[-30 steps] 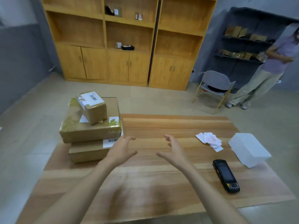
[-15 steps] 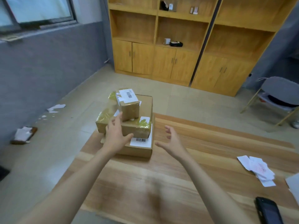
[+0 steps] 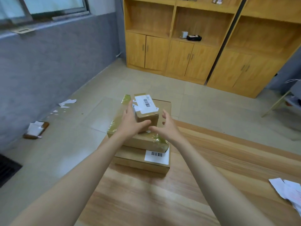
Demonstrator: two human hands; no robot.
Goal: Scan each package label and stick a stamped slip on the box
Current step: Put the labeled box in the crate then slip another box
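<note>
Three cardboard packages are stacked at the far left corner of the wooden table (image 3: 162, 193). The small top box (image 3: 147, 117) carries a white barcode label (image 3: 145, 101). It sits on a middle box (image 3: 146, 141) wrapped in yellowish tape. The flat bottom box (image 3: 130, 158) shows a second barcode label (image 3: 156, 154). My left hand (image 3: 130, 121) holds the small box, fingers along its left side and thumb across its front. Just off the box's right side hovers my right hand (image 3: 167, 126), fingers spread and holding nothing. Stamped paper slips (image 3: 286, 188) lie at the right edge of the table.
Wooden cabinets (image 3: 179, 54) line the far wall. A chair (image 3: 290, 98) stands at the right edge. Paper scraps (image 3: 67, 102) and a torn package (image 3: 35, 130) lie on the floor to the left, below the grey wall.
The view has swung left toward the stack. Both hands moved forward and up from the table to the small top box; the left now holds it.
</note>
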